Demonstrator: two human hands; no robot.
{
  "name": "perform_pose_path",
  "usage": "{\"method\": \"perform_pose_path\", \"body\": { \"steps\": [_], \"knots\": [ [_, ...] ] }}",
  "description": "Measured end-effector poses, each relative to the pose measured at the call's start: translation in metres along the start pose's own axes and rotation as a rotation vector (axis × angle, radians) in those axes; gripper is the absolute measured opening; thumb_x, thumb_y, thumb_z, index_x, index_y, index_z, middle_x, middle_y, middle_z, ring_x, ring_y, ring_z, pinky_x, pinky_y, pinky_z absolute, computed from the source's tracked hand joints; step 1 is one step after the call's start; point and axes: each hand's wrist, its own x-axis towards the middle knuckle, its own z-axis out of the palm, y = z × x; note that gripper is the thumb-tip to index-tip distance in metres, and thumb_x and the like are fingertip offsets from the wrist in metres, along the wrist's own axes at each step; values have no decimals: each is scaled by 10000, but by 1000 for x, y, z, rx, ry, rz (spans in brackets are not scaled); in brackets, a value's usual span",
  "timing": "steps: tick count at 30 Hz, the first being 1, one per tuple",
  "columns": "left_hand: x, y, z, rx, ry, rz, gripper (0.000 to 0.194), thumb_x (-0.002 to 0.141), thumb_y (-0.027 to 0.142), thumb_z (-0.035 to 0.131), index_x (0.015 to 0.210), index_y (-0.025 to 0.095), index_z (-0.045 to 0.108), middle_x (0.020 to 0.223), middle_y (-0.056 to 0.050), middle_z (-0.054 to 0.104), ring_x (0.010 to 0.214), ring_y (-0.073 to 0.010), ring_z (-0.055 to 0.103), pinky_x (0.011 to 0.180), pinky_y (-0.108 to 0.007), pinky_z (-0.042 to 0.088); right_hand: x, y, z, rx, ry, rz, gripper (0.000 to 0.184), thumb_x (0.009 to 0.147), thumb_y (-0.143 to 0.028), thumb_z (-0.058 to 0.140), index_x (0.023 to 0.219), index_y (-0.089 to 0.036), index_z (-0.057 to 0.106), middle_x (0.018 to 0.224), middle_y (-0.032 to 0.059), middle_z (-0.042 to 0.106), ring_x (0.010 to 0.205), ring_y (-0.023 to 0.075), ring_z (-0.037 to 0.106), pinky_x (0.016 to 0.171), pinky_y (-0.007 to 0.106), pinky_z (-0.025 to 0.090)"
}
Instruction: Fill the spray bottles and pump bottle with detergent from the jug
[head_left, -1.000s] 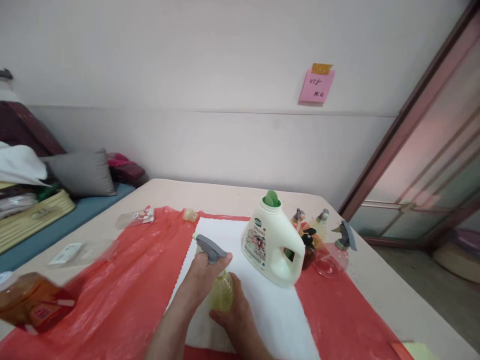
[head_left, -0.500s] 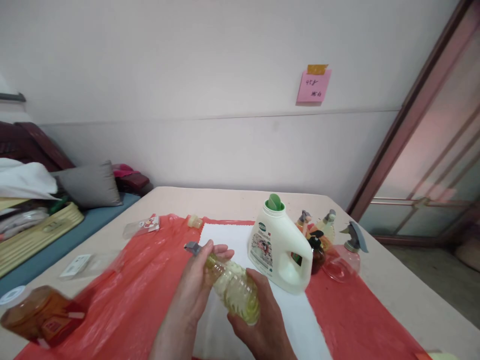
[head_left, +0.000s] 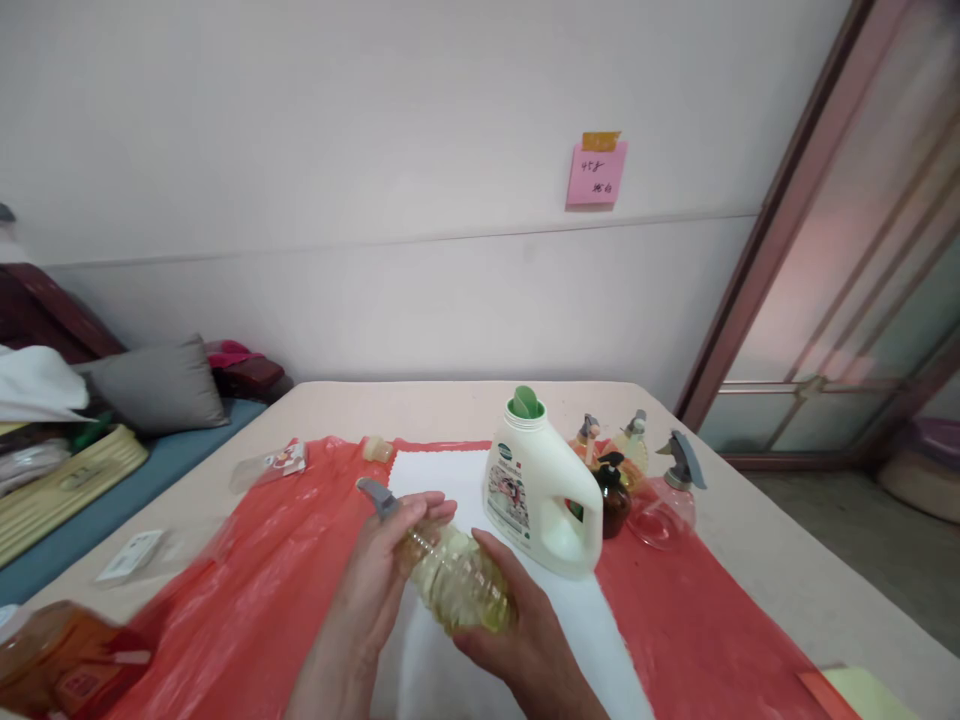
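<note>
Both hands hold a clear ribbed spray bottle [head_left: 454, 580] with pale yellow liquid in it, tilted so that its grey spray head [head_left: 377, 497] points up to the left. My left hand [head_left: 394, 545] closes around the neck just under the spray head, its fingers partly hidden behind the bottle. Around the lower end wraps my right hand [head_left: 521, 625], thumb below and fingers above. A white cloth [head_left: 442, 675] lies beneath. Just beyond the right hand stands a cream detergent jug [head_left: 551, 490] with a green spout in its uncapped mouth.
Red plastic sheeting [head_left: 277, 560] covers much of the table. Behind the jug stand a brown pump bottle [head_left: 616, 505], a clear pink spray bottle [head_left: 664, 510] and other sprayers. An amber-filled jar [head_left: 67, 660] lies at the left. A small pale cap [head_left: 376, 450] sits near the cloth's far corner.
The view has swung slightly right, so the scene sits further left. The bottle lies a little flatter, and its spray head has turned. Both hands keep their hold.
</note>
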Motion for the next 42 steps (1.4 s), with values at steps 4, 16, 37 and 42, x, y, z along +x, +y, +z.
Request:
{"method": "perform_pose_path", "body": {
  "steps": [4,16,37,42],
  "knots": [
    [-4,3,4,-62,-47,-4,232,784,357,719,835,136,763,973,-165,784,1018,-278,691,966,-395,469,-6,-5,15,578,-210,341,736,611,-601,793,1200,-202,608,1000,64,718,871,244,682,726,345,539],
    [3,-4,1,-153,379,206,208,676,328,787,603,181,660,629,-21,706,644,-167,642,668,-282,493,-6,-8,33,497,-21,395,1076,531,-672,838,1400,-301,323,1250,118,637,979,266,680,719,385,574],
    [-4,4,5,-203,95,93,210,709,363,759,659,173,684,725,-68,737,833,-226,693,805,-326,517,-10,-8,27,440,-224,481,835,813,-842,390,1179,-109,552,700,38,653,405,116,558,376,216,346],
    [-1,-1,8,-231,266,115,193,683,321,762,605,181,657,657,-44,717,724,-195,682,736,-303,518,-8,-4,31,481,-86,503,927,798,-843,402,1393,-132,392,779,72,696,465,155,601,393,236,353]
  ]
}}
